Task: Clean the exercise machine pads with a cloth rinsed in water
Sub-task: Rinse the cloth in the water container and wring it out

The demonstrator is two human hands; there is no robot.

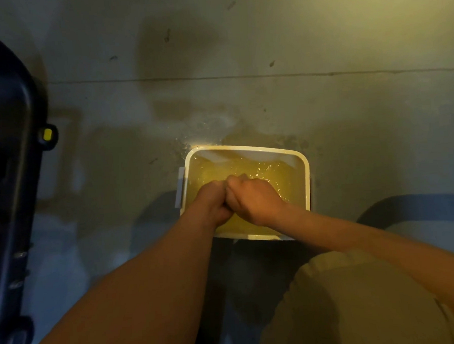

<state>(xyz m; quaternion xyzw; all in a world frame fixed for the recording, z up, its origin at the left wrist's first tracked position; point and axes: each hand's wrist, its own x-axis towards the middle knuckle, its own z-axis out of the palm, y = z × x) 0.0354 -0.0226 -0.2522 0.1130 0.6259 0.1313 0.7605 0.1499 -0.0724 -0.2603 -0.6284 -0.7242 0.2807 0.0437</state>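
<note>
Along the left edge of the frame runs the dark frame of the exercise machine (pixel 12 162), with a small yellow knob (pixel 47 134) on its side; none of its pads can be made out here, so whether any has been wiped cannot be told.

At the centre, a little below the middle, a white rectangular tub (pixel 306 173) sits on the wet, stained concrete floor (pixel 318 35) and holds rippling yellowish water (pixel 260 170). Both hands are down in it, pressed knuckle to knuckle. The left hand (pixel 213 201) is curled into a fist, and the right hand (pixel 251 197) beside it is fisted the same way. The cloth itself is hidden; judging by the closed fists and the disturbed water, it is probably bunched inside them, but the picture does not show it.

At the lower right, a knee in pale fabric (pixel 359 304) fills the corner.

The task seems to be at the rinsing stage: wringing out and wiping the pads appear to lie ahead.
</note>
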